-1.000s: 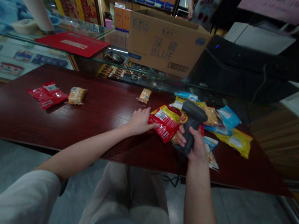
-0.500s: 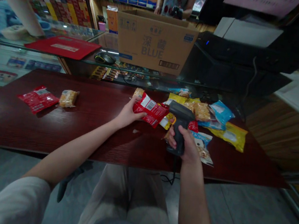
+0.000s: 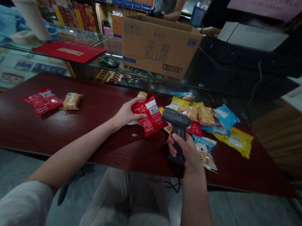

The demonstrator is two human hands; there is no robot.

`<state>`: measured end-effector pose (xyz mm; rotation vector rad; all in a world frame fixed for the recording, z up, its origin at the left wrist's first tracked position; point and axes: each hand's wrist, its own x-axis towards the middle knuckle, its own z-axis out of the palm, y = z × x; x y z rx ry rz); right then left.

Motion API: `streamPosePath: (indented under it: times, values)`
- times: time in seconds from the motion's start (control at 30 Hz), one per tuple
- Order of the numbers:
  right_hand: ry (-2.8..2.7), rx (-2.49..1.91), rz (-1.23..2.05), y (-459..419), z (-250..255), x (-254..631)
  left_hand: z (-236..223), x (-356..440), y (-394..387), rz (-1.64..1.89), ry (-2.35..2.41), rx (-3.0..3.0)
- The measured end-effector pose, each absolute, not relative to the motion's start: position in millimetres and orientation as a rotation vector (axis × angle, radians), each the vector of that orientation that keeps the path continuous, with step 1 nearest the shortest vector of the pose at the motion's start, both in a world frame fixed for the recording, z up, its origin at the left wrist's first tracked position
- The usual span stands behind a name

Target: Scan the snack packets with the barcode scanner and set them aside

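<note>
My left hand (image 3: pixel 128 112) grips a red snack packet (image 3: pixel 153 124) by its left side, its white barcode patch facing up. In my right hand (image 3: pixel 184 148) is a black handheld barcode scanner (image 3: pixel 177 119), held by the handle with its head pointing left at the packet. The scanner's head is close to the packet's right edge. Behind my left hand lies a small clear-wrapped snack (image 3: pixel 142 94). To the right of the scanner is a pile of snack bags, among them a blue bag (image 3: pixel 226 115), a yellow bag (image 3: pixel 236 141) and a blue-and-white bag (image 3: pixel 204 152).
On the dark red table (image 3: pixel 101 135), another red packet (image 3: pixel 44 101) and a clear-wrapped snack (image 3: pixel 71 101) lie at left. Behind stand a cardboard box (image 3: pixel 158 49), a mouse (image 3: pixel 109 61), a red mat (image 3: pixel 69 50) and a black printer-like machine (image 3: pixel 249 73). A person (image 3: pixel 171 1) stands beyond.
The red packet in my left hand has turned so its barcode tilts toward the scanner. The scanner has shifted slightly left and down. The person beyond the box has turned and moved left.
</note>
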<state>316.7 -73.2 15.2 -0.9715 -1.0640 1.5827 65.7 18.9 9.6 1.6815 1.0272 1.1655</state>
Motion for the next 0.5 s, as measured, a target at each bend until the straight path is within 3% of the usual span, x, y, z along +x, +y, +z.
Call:
streamPosePath:
  times: [0.2,0.5]
  values:
    - [-1.084,-0.967,1.594,-73,15,317,15,59,22,1.127,1.185,1.869]
    - [-1.052,-0.935,1.575,-76,15,315,11,36,38,1.219,1.185,1.66]
